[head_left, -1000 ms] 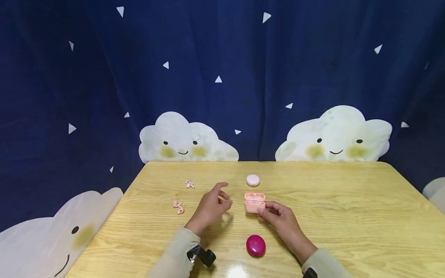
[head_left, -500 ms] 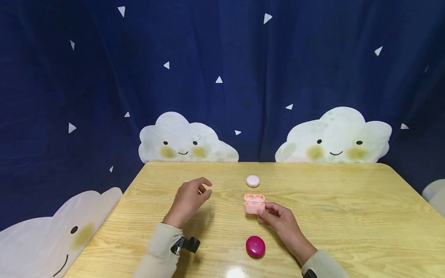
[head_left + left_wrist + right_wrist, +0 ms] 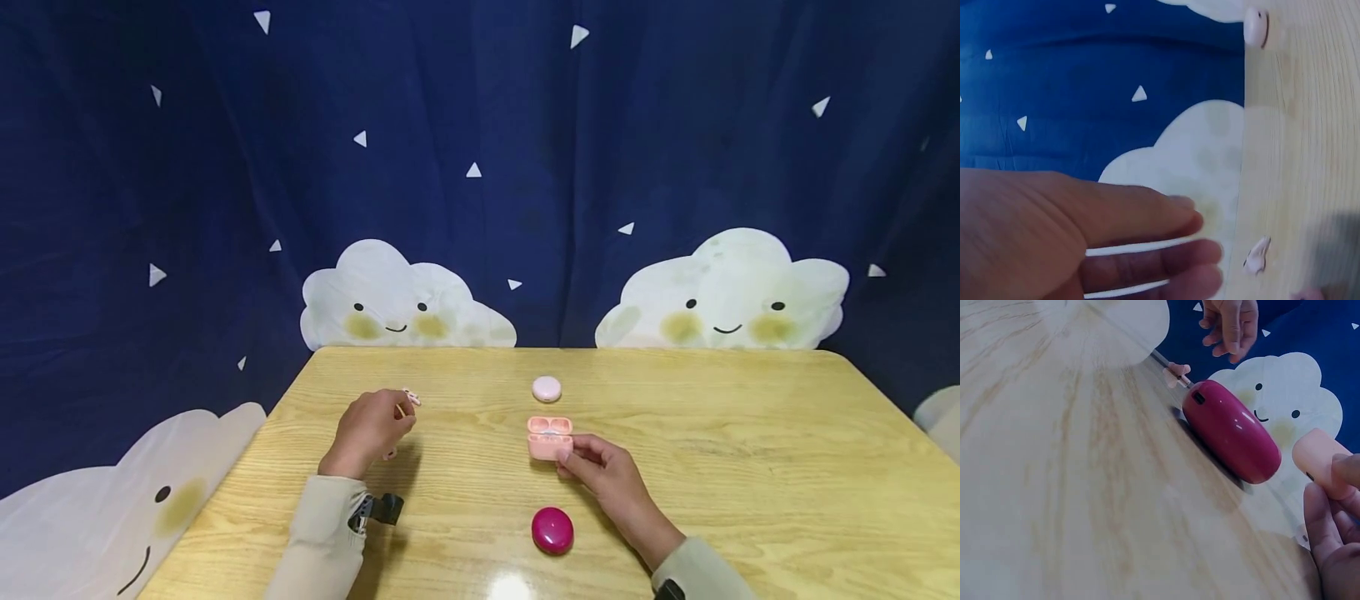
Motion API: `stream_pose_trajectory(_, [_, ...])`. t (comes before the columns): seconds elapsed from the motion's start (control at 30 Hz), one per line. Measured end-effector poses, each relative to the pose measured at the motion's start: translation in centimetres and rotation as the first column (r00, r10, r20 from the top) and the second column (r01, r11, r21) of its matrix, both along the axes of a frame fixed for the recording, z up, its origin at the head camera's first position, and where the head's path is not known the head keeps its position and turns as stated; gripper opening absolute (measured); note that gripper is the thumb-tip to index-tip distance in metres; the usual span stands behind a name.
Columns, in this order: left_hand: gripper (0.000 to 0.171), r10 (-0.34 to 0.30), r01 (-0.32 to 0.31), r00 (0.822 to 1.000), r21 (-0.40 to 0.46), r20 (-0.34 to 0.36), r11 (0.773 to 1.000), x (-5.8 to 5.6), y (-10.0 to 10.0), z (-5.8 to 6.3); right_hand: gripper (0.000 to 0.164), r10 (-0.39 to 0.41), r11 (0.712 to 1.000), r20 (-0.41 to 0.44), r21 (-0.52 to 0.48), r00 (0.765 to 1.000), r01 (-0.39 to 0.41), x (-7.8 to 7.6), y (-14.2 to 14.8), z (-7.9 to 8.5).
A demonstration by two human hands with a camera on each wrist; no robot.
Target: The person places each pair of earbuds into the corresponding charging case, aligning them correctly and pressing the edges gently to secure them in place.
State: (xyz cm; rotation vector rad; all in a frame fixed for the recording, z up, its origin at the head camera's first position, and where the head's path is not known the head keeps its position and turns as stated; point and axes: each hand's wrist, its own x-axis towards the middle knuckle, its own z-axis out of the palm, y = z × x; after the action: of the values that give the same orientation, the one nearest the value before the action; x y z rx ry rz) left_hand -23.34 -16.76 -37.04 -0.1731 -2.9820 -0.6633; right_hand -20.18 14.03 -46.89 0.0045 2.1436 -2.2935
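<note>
My right hand (image 3: 611, 485) holds a peach-pink earbud case (image 3: 549, 448) by its right side, just above the table. Its lid stands up, and I see no earbuds in its slots. In the right wrist view, thumb and fingers pinch the same case (image 3: 1317, 456). My left hand (image 3: 369, 432) hovers over the left of the table, its fingers loosely bent with nothing between them. Beneath it a pink earbud (image 3: 390, 454) peeks out; the one beside it is hidden. Just past the fingertips lie pale earbuds (image 3: 411, 397), partly covered; the left wrist view shows pale earbuds (image 3: 1256, 257) too.
A round pale-pink case (image 3: 547, 388) rests behind the held case. Nearer me lies a glossy magenta round case (image 3: 552, 530), large in the right wrist view. The wooden table (image 3: 750, 467) ends at a dark blue curtain (image 3: 525, 167) with clouds.
My left hand has moved left, from beside the peach-pink case to above the earbuds, covering part of them. The right hand and its case have stayed in place.
</note>
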Motion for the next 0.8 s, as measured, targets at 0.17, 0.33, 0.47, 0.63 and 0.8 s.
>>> stream_pose_trajectory(0.17, [0.013,0.014,-0.014,1.0,-0.111,0.002,0.994,0.0,-0.5,0.0,0.034,0.004,1.0,0.0,0.003,1.0,-0.004,0.1,0.1,-0.1])
stream_pose_trajectory(0.33, [0.008,0.014,-0.011,1.0,-0.18,0.015,0.984,0.1,-1.0,-0.3,0.034,0.014,1.0,0.014,-0.004,1.0,-0.014,0.0,0.1,-0.3])
stream_pose_trajectory(0.47, [0.008,0.001,0.006,0.999,-0.2,0.032,0.98,-0.1,-1.2,-0.6,0.035,0.015,1.0,0.022,-0.001,1.0,-0.015,0.1,0.2,-0.3])
stream_pose_trajectory(0.63, [0.011,-0.001,0.014,0.998,-0.221,0.059,0.975,-0.4,-1.4,-0.9,0.035,0.016,1.0,0.008,-0.004,1.0,-0.016,0.0,0.1,-0.2])
stream_pose_trajectory(0.8, [0.013,-0.005,0.026,0.996,-0.228,0.091,0.973,-0.4,-1.5,-1.0,0.034,0.014,1.0,0.018,0.0,1.0,-0.014,-0.1,0.1,0.0])
